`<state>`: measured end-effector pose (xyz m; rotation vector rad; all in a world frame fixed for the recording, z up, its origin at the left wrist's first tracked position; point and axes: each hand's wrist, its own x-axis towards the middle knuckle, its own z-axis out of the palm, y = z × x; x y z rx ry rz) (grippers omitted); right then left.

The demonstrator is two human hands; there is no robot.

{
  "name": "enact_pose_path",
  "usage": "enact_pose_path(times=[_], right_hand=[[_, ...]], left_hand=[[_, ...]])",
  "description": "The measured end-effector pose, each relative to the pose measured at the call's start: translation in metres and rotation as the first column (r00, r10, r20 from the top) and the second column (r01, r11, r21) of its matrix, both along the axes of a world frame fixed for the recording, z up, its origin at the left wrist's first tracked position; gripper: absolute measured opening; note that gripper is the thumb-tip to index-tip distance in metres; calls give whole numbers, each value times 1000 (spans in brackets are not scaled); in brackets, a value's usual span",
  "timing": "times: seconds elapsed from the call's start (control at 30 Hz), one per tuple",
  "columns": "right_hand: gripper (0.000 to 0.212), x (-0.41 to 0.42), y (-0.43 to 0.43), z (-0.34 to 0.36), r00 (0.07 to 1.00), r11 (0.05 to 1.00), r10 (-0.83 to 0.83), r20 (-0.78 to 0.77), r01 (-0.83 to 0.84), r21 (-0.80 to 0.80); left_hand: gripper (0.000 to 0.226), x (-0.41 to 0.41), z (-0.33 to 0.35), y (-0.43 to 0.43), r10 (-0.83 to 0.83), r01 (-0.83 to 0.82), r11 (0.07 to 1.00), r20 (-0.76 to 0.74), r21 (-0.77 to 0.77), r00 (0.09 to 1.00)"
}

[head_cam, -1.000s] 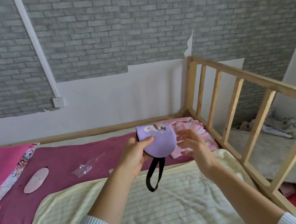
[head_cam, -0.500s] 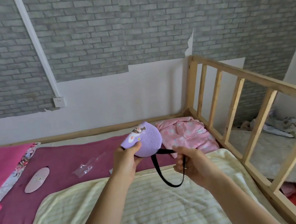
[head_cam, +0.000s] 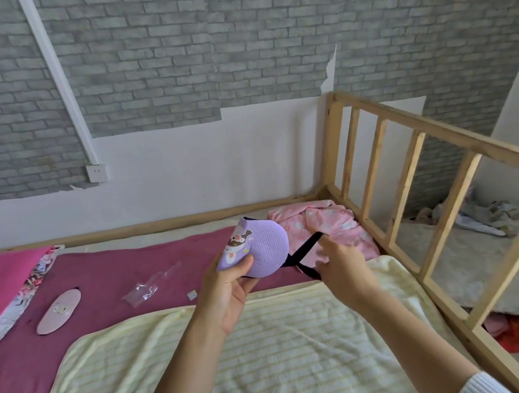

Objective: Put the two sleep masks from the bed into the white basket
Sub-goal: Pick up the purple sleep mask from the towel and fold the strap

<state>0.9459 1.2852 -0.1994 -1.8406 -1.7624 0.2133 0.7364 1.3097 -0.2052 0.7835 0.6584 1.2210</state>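
Bed (head_cam: 277, 363), left hand (head_cam: 228, 289) gripping purple sleep mask (head_cam: 256, 251)

No text, label, brand or number can be read anywhere. The purple sleep mask (head_cam: 260, 250), pinched at its edge by the left hand's fingers (head_cam: 245, 263), bears only a cartoon figure; the pink sleep mask (head_cam: 58, 311), well apart to their left, carries a small picture too blurred to read.
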Motion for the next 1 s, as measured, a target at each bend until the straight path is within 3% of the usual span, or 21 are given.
enact_pose_path(times=[0.07, 0.13, 0.2, 0.3, 0.37, 0.43, 0.53, 0.67, 0.73, 0.83, 0.9, 1.0], right_hand=[[26, -2, -3, 0, 988, 957, 127, 83, -101, -271], [38, -11, -11, 1, 956, 838, 211, -204, -285, -465], [44, -21, -19, 2, 767, 793, 132, -628, -462, -398], [44, -27, -20, 6, 413, 890, 57, -909, -434, -141], [40, -30, -19, 8, 250, 924, 12, -968, -372, -85], [27, -35, -20, 7, 203, 933, -10, -979, -352, -82], [4, -40, -17, 5, 154, 955, -105, -983, -259, -142], [3, -35, -9, 2, -42, 965, -233, -972, -138, -225], [10, -39, -8, -1, -57, 963, -237, -970, -144, -227], [19, -54, -12, -3, 12, 954, -235, -972, -188, -233], [22, -65, -17, -4, 74, 947, -219, -973, -225, -230], [18, -80, -25, -8, 106, 933, -189, -976, -292, -212]], left_hand=[[34, 0, 1, 1, -9, 9, 1000, 7, 14, 1000], [34, -1, 1, 2, -9, 9, 1000, 25, 4, 1000], [33, -2, -1, 2, 0, 1, 1000, 47, -18, 999], [36, 0, -3, -1, -18, 20, 999, 58, -27, 998], [43, 5, -6, -5, -57, 58, 998, 54, -16, 997], [45, 10, -9, -8, -73, 73, 997, 1, -29, 997], [29, 14, -13, -11, -45, 32, 995, -141, -97, 989], [13, 17, -20, -21, -92, -33, 958, -413, -285, 906], [25, 20, -19, -30, -254, 60, 911, -439, -409, 862], [36, 24, -14, -40, -384, 197, 843, -303, -500, 872], [25, 23, -13, -47, -345, 215, 818, -156, -534, 925], [11, 13, -17, -61, -144, 148, 795, 54, -588, 988]])
